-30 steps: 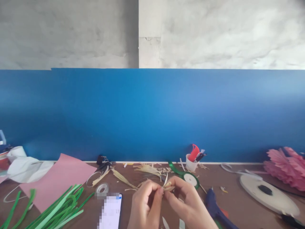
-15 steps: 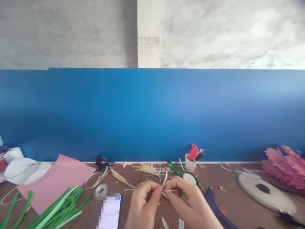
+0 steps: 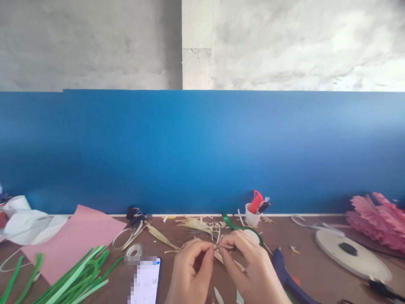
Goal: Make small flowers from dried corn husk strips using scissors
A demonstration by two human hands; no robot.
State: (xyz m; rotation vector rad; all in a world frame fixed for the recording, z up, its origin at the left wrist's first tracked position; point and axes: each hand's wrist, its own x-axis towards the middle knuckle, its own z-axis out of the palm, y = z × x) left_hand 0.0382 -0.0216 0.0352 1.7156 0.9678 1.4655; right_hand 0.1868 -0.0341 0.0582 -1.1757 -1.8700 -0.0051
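Note:
My left hand [image 3: 193, 268] and my right hand [image 3: 248, 261] meet at the lower centre, fingertips almost touching. Both pinch a small piece of pale dried husk [image 3: 218, 246] between thumb and forefinger. A thin whitish strip rises from between the fingertips, and a wider pale piece hangs below my right fingers. Behind the hands lie loose husk strips [image 3: 196, 224] and a roll of green ribbon [image 3: 234, 226], partly covered by my right hand.
Left are a phone [image 3: 148, 280], a tape roll [image 3: 134, 251], scissors [image 3: 136, 228], green pipe cleaners [image 3: 79, 278] and pink paper [image 3: 72, 240]. Right are a white cup [image 3: 252, 216], a blue-handled tool [image 3: 286, 276], a white oval device [image 3: 354, 255] and pink paper flower [image 3: 376, 221].
My right hand has shifted slightly up and left, now covering more of the ribbon roll. The husk piece between the fingers has turned. My left hand is nearly still.

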